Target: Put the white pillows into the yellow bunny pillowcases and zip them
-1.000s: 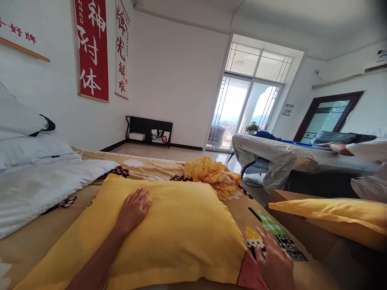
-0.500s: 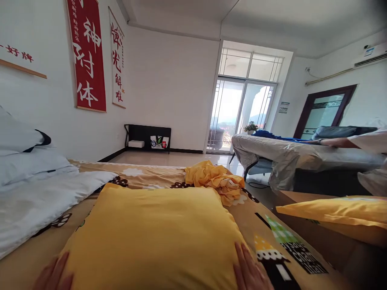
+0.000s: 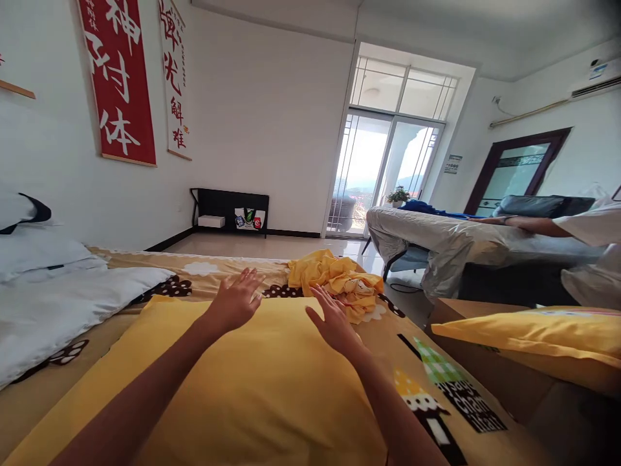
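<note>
A big yellow pillow (image 3: 233,388) lies on the bed in front of me, on a patterned tan sheet (image 3: 436,388). Both my arms stretch out over it. My left hand (image 3: 237,299) is open with fingers spread, hovering at the pillow's far edge. My right hand (image 3: 332,321) is open too, fingers out, just above the pillow's far right part. A crumpled yellow cloth (image 3: 337,278) lies a short way beyond both hands on the bed. Neither hand holds anything.
White pillows and a white duvet (image 3: 53,291) lie at the left. Another yellow pillow (image 3: 528,336) rests at the right. A person's arm (image 3: 524,224) lies on a grey-covered sofa (image 3: 436,243) beyond. Balcony doors (image 3: 378,175) stand at the back.
Both hands moved from the pillow's near corners up and forward over its far edge, towards the crumpled cloth. The view turned slightly right.
</note>
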Tool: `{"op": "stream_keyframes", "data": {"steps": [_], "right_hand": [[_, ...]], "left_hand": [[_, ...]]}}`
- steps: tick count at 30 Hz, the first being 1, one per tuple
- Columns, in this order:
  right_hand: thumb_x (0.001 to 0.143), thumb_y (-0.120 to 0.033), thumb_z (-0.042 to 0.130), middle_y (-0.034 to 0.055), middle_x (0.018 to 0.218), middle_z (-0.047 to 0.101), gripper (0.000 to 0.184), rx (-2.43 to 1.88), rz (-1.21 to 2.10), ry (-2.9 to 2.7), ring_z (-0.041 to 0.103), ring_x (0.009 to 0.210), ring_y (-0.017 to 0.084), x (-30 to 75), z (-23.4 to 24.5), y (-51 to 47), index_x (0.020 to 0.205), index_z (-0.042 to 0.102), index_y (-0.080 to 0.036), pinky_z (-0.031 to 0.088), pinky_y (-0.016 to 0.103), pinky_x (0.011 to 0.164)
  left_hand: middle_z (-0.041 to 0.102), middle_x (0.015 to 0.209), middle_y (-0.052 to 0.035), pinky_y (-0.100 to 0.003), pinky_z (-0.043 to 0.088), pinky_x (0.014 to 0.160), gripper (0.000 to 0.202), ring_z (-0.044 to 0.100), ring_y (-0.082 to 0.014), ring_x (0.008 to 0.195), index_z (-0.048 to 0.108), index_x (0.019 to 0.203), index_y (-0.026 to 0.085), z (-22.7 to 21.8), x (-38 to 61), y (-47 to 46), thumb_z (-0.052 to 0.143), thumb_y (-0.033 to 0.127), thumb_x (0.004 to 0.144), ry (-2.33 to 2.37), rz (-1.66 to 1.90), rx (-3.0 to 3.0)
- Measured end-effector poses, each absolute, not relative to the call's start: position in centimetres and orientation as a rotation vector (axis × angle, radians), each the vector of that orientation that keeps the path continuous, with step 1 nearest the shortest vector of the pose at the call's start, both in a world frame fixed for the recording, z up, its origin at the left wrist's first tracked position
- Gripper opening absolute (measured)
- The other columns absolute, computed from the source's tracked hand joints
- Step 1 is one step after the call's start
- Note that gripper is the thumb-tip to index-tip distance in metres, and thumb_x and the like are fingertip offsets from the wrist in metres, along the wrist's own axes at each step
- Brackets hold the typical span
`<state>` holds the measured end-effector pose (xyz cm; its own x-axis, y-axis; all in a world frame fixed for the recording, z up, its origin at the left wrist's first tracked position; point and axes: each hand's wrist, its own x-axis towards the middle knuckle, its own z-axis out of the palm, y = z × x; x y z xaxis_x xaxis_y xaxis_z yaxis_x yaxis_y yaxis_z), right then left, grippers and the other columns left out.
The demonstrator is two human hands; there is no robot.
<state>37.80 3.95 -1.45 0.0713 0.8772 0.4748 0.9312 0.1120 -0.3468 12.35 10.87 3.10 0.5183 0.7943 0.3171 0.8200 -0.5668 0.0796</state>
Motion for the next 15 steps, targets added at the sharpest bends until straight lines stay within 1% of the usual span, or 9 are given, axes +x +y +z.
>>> {"op": "stream_keyframes", "data": {"steps": [1,3,6,8,9,10,12,15], "right_hand": [[0.097,-0.049,0.031,0.009,0.155,0.032,0.058,-1.795,-0.054,-1.819,0.023,0.145,0.021,37.0,-1.4,5.6,0.146,0.037,-0.018,0.02,0.044,0.117],[0.098,-0.047,0.031,0.0082,0.156,0.031,0.056,-1.881,0.088,-1.837,0.02,0.146,0.021,36.6,-2.5,8.1,0.147,0.037,-0.02,0.016,0.045,0.117],[0.096,-0.05,0.034,0.0079,0.151,0.04,0.054,-1.932,0.283,-1.896,0.028,0.143,0.024,38.5,-5.6,10.5,0.142,0.046,-0.023,0.02,0.047,0.115],[0.095,-0.055,0.035,0.0057,0.149,0.043,0.055,-1.904,0.356,-1.942,0.033,0.141,0.023,40.8,-7.1,12.0,0.14,0.049,-0.027,0.021,0.046,0.115],[0.094,-0.057,0.035,0.0045,0.149,0.044,0.056,-1.89,0.387,-1.958,0.034,0.14,0.022,42.1,-7.7,12.7,0.14,0.049,-0.028,0.021,0.045,0.115],[0.094,-0.059,0.035,0.004,0.148,0.045,0.056,-1.878,0.417,-1.97,0.036,0.139,0.022,43.5,-8.1,13.3,0.139,0.05,-0.029,0.022,0.044,0.115],[0.095,-0.058,0.034,0.0049,0.144,0.05,0.056,-1.868,0.459,-1.969,0.043,0.134,0.02,45.9,-9.1,14.3,0.137,0.052,-0.026,0.029,0.039,0.112],[0.1,-0.046,0.03,0.0066,0.135,0.059,0.049,-1.868,0.429,-1.912,0.053,0.125,0.018,48.7,-10.9,14.1,0.13,0.059,-0.019,0.039,0.031,0.104]], "left_hand": [[0.027,0.157,-0.006,-0.057,0.017,0.115,0.053,0.02,-0.0238,0.147,0.037,0.147,0.023,3.3,14.7,12.2,0.032,0.031,0.095,-1.408,-0.463,-2.681],[0.03,0.156,-0.0083,-0.056,0.019,0.115,0.052,0.024,-0.0233,0.146,0.037,0.147,0.022,1.6,17.9,14.0,0.027,0.032,0.097,-1.386,-0.432,-2.742],[0.033,0.154,-0.0084,-0.05,0.024,0.115,0.054,0.03,-0.0222,0.143,0.037,0.148,0.024,-3.6,19.2,14.6,0.025,0.043,0.098,-1.34,-0.347,-2.921],[0.031,0.155,-0.0079,-0.049,0.023,0.116,0.057,0.029,-0.0225,0.143,0.036,0.148,0.025,-6.3,18.8,14.3,0.025,0.05,0.098,-1.363,-0.304,-2.966],[0.03,0.155,-0.0076,-0.049,0.021,0.116,0.059,0.028,-0.0229,0.144,0.036,0.148,0.025,-7.0,18.6,14.0,0.025,0.052,0.097,-1.381,-0.287,-2.97],[0.029,0.155,-0.007,-0.05,0.02,0.117,0.06,0.027,-0.0232,0.144,0.035,0.148,0.025,-7.2,18.5,13.8,0.025,0.055,0.097,-1.399,-0.27,-2.973],[0.028,0.156,-0.0059,-0.051,0.019,0.117,0.062,0.025,-0.0233,0.145,0.034,0.149,0.026,-6.8,18.5,13.6,0.025,0.057,0.096,-1.417,-0.231,-2.985],[0.026,0.157,-0.0039,-0.05,0.019,0.118,0.061,0.022,-0.0223,0.146,0.033,0.149,0.028,-6.0,18.8,13.6,0.024,0.057,0.096,-1.427,-0.203,-2.977]]}}
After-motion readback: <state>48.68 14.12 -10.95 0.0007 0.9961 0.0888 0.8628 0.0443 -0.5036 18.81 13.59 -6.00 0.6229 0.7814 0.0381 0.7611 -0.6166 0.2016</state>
